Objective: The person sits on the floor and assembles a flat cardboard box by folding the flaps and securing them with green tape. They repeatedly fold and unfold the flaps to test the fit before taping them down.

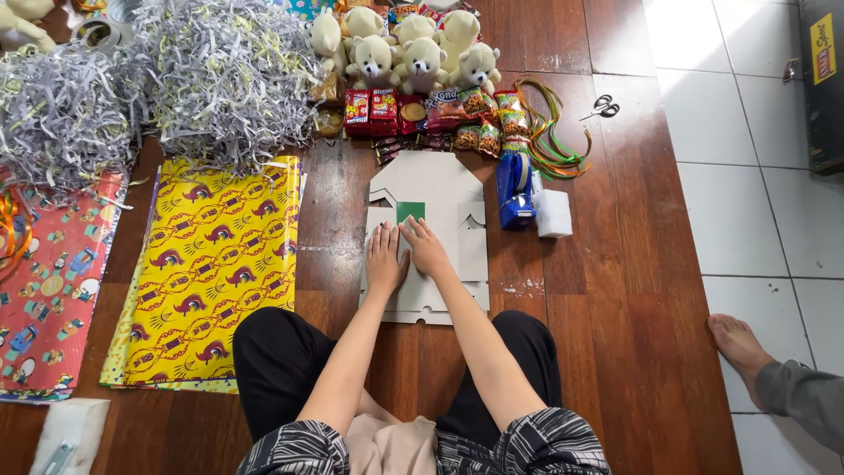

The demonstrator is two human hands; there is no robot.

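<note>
A flat, unfolded grey cardboard box blank (437, 189) lies on the wooden floor in front of my knees, with a small green patch (411, 211) near its middle. My left hand (383, 260) rests palm down on the blank, fingers together. Right beside it, my right hand (426, 249) also presses flat on the cardboard just below the green patch. Neither hand grips anything.
Yellow patterned wrapping paper (211, 264) and red patterned paper (53, 290) lie at left, shredded paper (176, 79) behind them. Cream teddy bears (413, 53), snack packets (440, 114), ribbons (549, 141), scissors (602, 107), a blue tape dispenser (514, 193) sit beyond. Another person's foot (738, 347) is at right.
</note>
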